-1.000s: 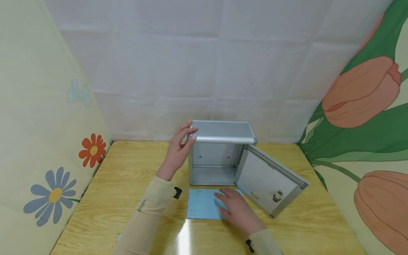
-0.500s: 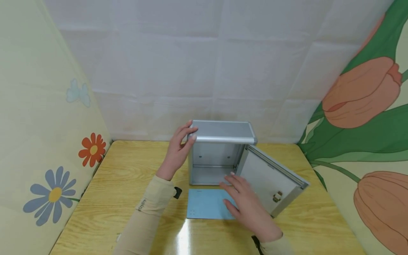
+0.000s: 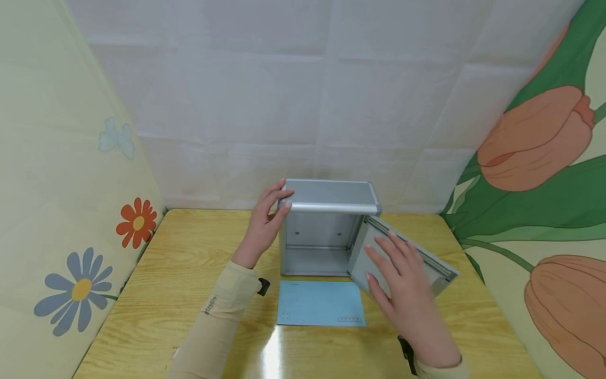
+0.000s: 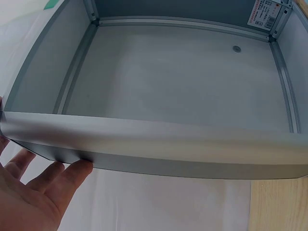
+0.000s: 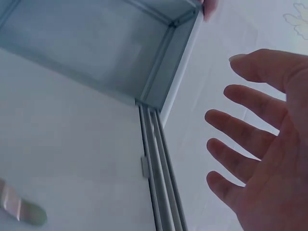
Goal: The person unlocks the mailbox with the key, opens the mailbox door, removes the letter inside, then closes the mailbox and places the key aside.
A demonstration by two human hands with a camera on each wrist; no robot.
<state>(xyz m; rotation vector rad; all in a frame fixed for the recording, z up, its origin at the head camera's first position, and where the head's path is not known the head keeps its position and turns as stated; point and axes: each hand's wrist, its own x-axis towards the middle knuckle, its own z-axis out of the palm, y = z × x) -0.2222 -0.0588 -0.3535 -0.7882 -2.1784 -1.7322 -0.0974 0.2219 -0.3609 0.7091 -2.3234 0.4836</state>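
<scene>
A silver metal letter box (image 3: 329,196) stands on the table, its front open and the door (image 3: 374,242) swung out to the right. My left hand (image 3: 262,223) holds the box at its upper left corner; in the left wrist view its fingers (image 4: 67,180) press against the top panel. My right hand (image 3: 409,292) is in front of the door with fingers spread and holds nothing; in the right wrist view a gap shows between it and the door. On the table before the box lies a light blue envelope (image 3: 319,304), untouched by either hand.
The wooden table (image 3: 199,247) ends at a white cloth backdrop (image 3: 227,105). Flower-printed panels (image 3: 558,210) stand at both sides. Inside the box, a small printed label (image 4: 264,13) is stuck near a corner. The door carries a metal lock part (image 5: 19,204).
My right hand has moved away from the envelope, up and to the right, and is now in front of the door. The left hand, box and envelope have stayed put.
</scene>
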